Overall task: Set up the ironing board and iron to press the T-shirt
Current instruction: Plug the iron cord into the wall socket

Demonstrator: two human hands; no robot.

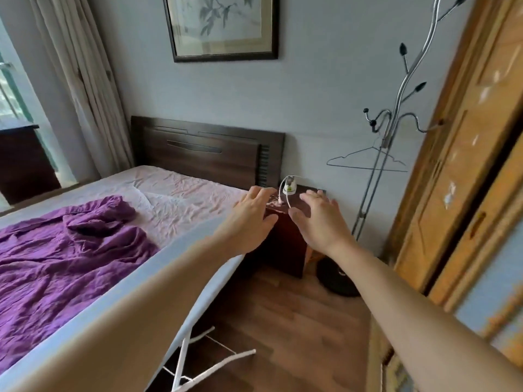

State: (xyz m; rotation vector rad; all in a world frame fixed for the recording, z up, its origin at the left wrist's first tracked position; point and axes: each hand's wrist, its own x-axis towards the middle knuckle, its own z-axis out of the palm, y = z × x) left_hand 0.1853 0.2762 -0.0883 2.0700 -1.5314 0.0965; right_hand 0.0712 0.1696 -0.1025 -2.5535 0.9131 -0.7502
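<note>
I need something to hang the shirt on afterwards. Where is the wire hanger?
The wire hanger hangs low on the metal coat stand at right, between the nightstand and the wooden wardrobe.

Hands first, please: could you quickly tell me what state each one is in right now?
Left hand: open, fingers spread, holding nothing, above the nightstand.
Right hand: open, fingers spread, holding nothing.

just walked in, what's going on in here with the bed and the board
A person reaches both open hands, left hand and right hand, toward the dark nightstand, where a white cable sits. Neither hand holds anything. The ironing board stands unfolded beside the bed, and a purple garment lies crumpled on the sheet. No iron is visible.
</note>
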